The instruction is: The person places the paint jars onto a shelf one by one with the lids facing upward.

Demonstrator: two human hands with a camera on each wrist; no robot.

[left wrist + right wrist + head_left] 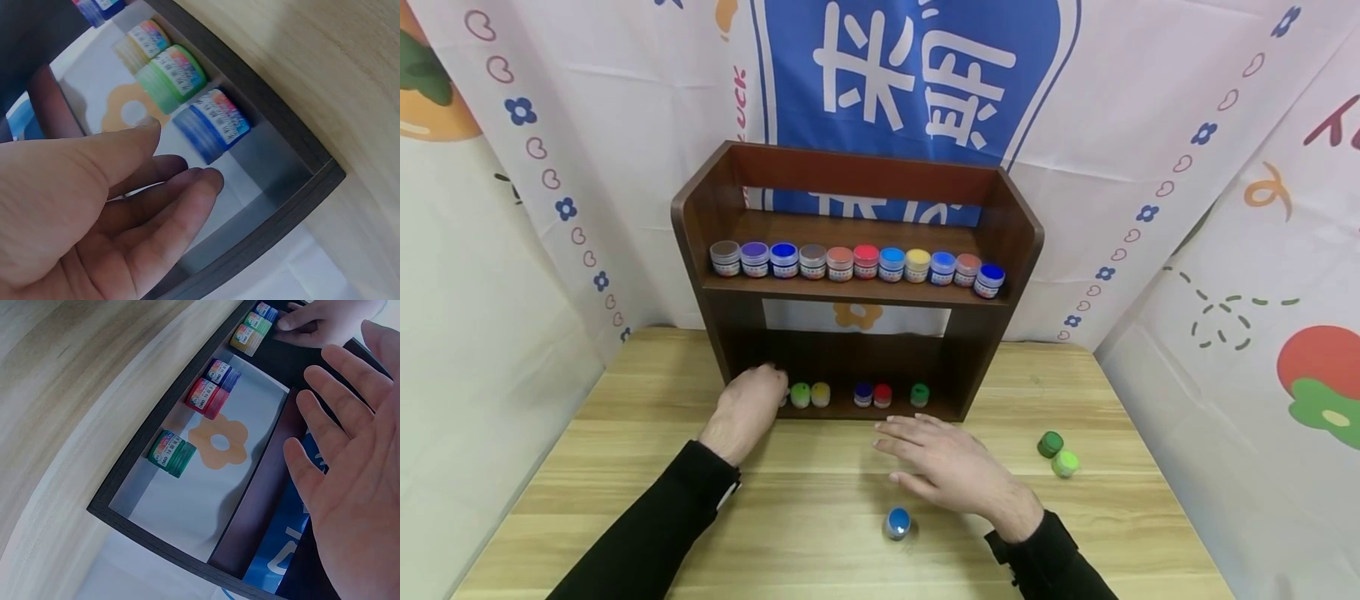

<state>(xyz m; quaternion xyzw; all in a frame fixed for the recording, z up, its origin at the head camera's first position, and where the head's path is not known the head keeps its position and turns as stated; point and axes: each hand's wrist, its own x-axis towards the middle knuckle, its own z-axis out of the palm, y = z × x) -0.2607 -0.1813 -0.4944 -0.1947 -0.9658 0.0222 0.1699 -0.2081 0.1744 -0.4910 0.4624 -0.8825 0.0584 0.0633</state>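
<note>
At the left end of the lower shelf, my left hand (747,412) is beside a small blue paint jar (212,125). The left wrist view shows its thumb and fingers loosely bent, apart from the jar, with nothing between them. A light green jar (801,395) and a yellow jar (821,394) stand right of the blue one. Farther along are a dark blue jar (862,394), a red jar (882,395) and a green jar (919,395). My right hand (955,467) is palm down with fingers extended, in front of the shelf's right half, holding nothing.
The brown two-tier shelf (865,292) carries a row of several paint jars (865,262) on its upper board. On the wooden table (820,542) are a blue-topped jar (898,523) near the right hand, plus a dark green jar (1050,444) and a light green jar (1065,463) farther right.
</note>
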